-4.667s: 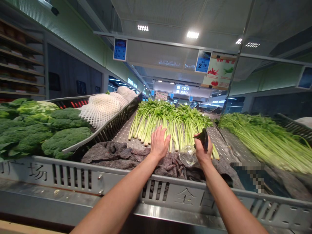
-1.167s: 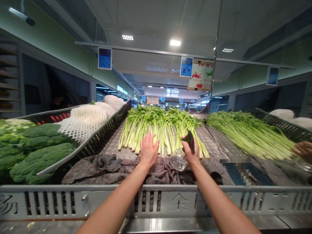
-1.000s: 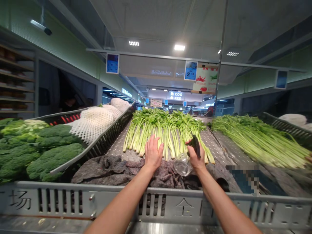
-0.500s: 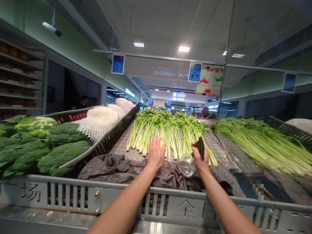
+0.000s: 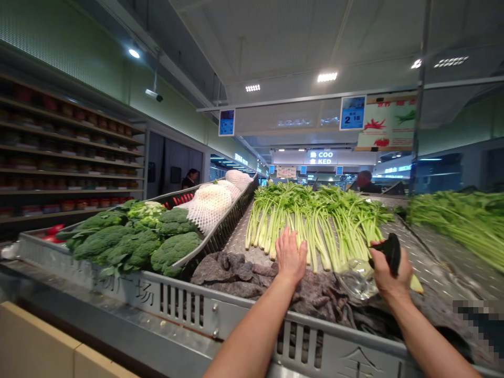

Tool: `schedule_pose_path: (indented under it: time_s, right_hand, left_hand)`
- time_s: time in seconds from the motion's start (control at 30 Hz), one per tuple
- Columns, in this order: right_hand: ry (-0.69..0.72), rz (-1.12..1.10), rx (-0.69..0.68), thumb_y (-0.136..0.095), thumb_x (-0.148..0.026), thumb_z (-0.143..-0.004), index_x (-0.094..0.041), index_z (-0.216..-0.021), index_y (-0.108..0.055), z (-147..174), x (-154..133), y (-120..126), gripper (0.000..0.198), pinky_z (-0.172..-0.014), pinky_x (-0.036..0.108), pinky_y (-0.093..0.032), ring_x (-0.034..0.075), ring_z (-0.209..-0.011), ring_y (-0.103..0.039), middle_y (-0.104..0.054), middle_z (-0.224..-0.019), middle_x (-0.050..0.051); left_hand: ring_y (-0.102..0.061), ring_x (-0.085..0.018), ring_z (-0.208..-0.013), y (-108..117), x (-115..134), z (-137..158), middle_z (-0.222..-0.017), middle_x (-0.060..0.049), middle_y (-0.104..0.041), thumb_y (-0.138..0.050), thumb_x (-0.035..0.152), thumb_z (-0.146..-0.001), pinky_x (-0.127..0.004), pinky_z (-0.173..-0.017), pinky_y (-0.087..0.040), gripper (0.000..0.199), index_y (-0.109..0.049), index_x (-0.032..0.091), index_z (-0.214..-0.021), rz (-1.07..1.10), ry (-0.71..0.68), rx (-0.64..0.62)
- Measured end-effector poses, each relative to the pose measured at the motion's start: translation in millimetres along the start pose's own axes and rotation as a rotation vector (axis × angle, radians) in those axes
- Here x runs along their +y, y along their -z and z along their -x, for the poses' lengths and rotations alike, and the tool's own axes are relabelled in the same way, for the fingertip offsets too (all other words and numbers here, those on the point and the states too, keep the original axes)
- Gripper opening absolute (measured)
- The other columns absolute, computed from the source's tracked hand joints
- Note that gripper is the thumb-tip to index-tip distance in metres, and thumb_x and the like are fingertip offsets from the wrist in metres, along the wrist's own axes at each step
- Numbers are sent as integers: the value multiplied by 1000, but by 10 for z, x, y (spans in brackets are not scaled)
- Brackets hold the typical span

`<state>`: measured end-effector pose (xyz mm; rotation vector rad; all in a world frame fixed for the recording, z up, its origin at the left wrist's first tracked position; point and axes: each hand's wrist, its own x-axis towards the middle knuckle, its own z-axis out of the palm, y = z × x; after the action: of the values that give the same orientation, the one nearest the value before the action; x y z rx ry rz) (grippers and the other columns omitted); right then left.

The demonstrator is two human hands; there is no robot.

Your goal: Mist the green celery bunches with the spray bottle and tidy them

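Rows of green leafy stalks that look like celery [image 5: 315, 226] lie side by side on a metal tread-plate shelf, root ends toward me. My left hand [image 5: 290, 257] is open over the lower ends of the stalks, palm down, fingers stretched forward and thumb apart. Whether it touches them I cannot tell. Toward the right end of the row, my right hand [image 5: 394, 273] is closed around a clear spray bottle [image 5: 356, 281] with a black trigger head. The bottle is tilted, its transparent body pointing left. Crumpled grey-brown cloth [image 5: 252, 278] lies below both hands.
A grey slatted crate edge [image 5: 189, 304] runs along the front. Left of a black divider [image 5: 232, 220] sit broccoli [image 5: 129, 241] and net-wrapped produce [image 5: 210, 205]. A mirror [image 5: 460, 226] stands at the right. Price signs [image 5: 352, 113] hang above; two people are in the background.
My view has turned left, so the stalks and both hands sit farther right and more shelving shows. My hands stay at nearly the same places by the stalks, the right still gripping the spray bottle.
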<state>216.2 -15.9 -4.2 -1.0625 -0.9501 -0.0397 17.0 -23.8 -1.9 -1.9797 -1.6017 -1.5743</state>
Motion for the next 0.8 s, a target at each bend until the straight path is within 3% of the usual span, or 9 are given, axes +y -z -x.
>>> schedule_pose_path:
  time_s: [0.17,0.47,0.8]
  right_hand:
    - [59,-42,29,-52,-35,-61,-17,-89,-56,-18,-24,15,33,-73,32,-39,20,-77,-55,-61,-85,5]
    - [58,-20,-76,-50,-33,-62,-18,-75,-56,-3,-69,22,21,-66,32,-40,19,-67,-53,-58,-72,3]
    - [13,-42,-65,-51,-35,-62,-18,-84,-53,-15,-62,25,28,-71,33,-40,21,-76,-54,-59,-83,5]
  left_hand:
    - [-29,-21,-123,-28,-60,-48,-133,-12,-35,-30,32,-83,-43,-101,-23,40,-42,15,-117,28,-48,53]
    - [-29,-22,-123,-33,-107,-91,-133,-13,-34,-27,35,-83,-44,-100,-25,43,-41,15,-118,127,-91,66]
    - [-29,-23,-123,-32,-98,-87,-133,-13,-34,-28,35,-83,-45,-100,-24,42,-41,15,-117,103,-88,66]
